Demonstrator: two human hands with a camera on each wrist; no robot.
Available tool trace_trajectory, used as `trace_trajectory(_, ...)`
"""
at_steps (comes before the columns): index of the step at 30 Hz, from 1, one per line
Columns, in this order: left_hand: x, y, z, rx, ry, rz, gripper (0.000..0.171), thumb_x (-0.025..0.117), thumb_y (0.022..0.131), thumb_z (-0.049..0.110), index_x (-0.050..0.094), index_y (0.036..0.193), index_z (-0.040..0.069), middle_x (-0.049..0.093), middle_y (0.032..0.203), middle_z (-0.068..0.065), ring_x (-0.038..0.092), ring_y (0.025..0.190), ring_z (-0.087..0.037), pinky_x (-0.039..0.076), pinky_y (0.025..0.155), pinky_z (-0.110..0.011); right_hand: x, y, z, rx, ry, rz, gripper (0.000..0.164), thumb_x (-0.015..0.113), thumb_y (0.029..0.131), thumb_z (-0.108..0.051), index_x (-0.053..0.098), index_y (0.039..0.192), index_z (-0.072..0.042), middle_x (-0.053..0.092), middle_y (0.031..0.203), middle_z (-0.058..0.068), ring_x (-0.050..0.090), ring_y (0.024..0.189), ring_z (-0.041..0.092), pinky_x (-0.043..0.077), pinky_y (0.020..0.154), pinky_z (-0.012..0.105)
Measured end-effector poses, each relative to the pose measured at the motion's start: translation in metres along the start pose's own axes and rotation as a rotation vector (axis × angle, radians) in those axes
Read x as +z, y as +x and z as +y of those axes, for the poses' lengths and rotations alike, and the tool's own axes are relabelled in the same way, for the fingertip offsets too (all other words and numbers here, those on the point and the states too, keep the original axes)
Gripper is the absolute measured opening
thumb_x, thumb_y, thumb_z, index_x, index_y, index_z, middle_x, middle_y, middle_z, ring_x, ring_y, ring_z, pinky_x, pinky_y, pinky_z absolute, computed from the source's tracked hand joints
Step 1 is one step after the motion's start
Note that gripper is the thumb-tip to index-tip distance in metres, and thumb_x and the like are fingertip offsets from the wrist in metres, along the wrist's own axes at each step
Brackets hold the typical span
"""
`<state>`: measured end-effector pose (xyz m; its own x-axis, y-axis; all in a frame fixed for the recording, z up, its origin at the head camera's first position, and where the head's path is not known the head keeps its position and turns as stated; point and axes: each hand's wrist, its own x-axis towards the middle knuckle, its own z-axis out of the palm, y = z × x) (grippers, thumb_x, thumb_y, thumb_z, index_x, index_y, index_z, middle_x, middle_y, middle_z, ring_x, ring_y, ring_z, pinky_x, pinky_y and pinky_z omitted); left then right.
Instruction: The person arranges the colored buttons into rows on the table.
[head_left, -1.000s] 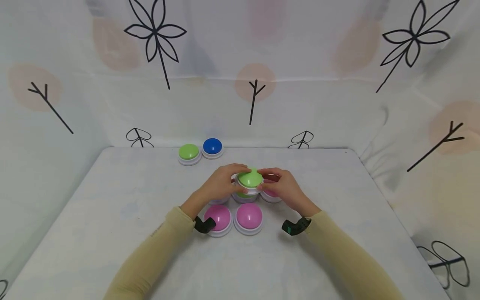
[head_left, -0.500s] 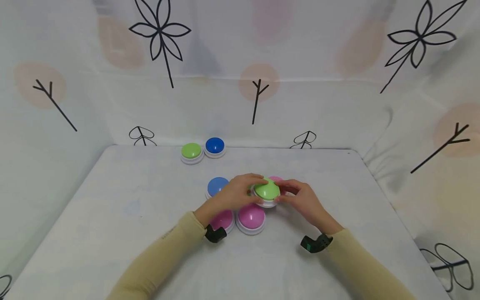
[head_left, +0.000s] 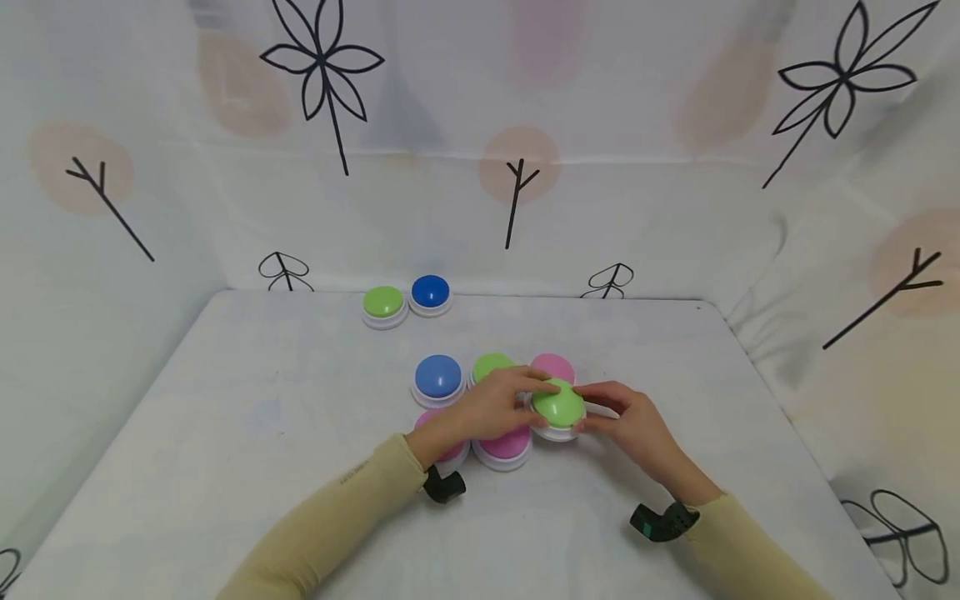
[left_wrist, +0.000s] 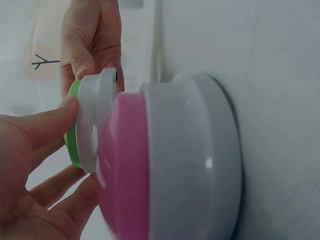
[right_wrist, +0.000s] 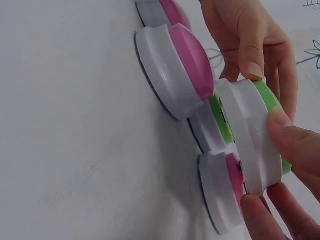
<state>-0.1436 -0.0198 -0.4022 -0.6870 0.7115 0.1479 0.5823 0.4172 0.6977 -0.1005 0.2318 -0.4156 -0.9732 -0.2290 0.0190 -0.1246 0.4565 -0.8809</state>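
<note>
A push button with a green dome and white base point(head_left: 558, 405) is held between both hands, raised off the table in the right wrist view. My left hand point(head_left: 501, 406) grips its left side, thumb near the dome's edge. On the opposite side my right hand point(head_left: 632, 421) pinches it, thumb and fingers at dome and base. Beneath and around it stand a pink button point(head_left: 504, 448), another pink one point(head_left: 553, 367) behind, a green one point(head_left: 492, 367) and a blue one point(head_left: 438, 377). My left wrist partly covers one more pink button point(head_left: 450, 450).
At the table's back edge a green button point(head_left: 383, 303) and a dark blue button point(head_left: 431, 292) stand side by side. The white table point(head_left: 225, 433) meets patterned cloth point(head_left: 420, 208) at the back and sides.
Both hands have carried the held green button right and toward the front, from above the green button in the group. The blue and green buttons below have come into sight.
</note>
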Motion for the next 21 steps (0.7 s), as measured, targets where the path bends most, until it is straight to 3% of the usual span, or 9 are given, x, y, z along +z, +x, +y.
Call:
trace_trajectory(8,0.007,-0.003,-0.001,-0.018,-0.105,-0.018,0.043,0.081,0.084,0.011,0.070,0.126,0.013,0.061,0.136,-0.003,0.054,0.125,-0.012,0.050,0.085,-0.014,0.002,-0.011,0.009,0.028,0.057,-0.017,0.050,0.085,0.079,-0.017,0.066,0.125,-0.009,0.063,0.128,0.008,0.057,0.123,0.029,0.052,0.091,0.026)
trace_trajectory(14,0.009,-0.002,-0.001,-0.015,-0.011,-0.062,0.042,0.080,0.086,0.018,0.070,0.127,0.019,0.063,0.134,0.004,0.057,0.116,-0.005,0.049,0.087,-0.015,0.004,-0.015,0.015,0.030,0.053,-0.015,0.050,0.087,0.077,-0.019,0.068,0.123,-0.010,0.063,0.126,0.006,0.060,0.118,0.016,0.052,0.089,0.022)
trace_trajectory(21,0.017,0.003,-0.003,0.011,0.043,-0.074,0.040,0.080,0.086,0.020,0.071,0.125,0.019,0.065,0.129,0.007,0.054,0.124,-0.005,0.045,0.095,-0.017,0.002,-0.020,0.022,0.016,0.080,-0.013,0.050,0.087,0.076,-0.013,0.068,0.122,-0.006,0.063,0.124,0.010,0.060,0.113,0.006,0.053,0.090,0.025)
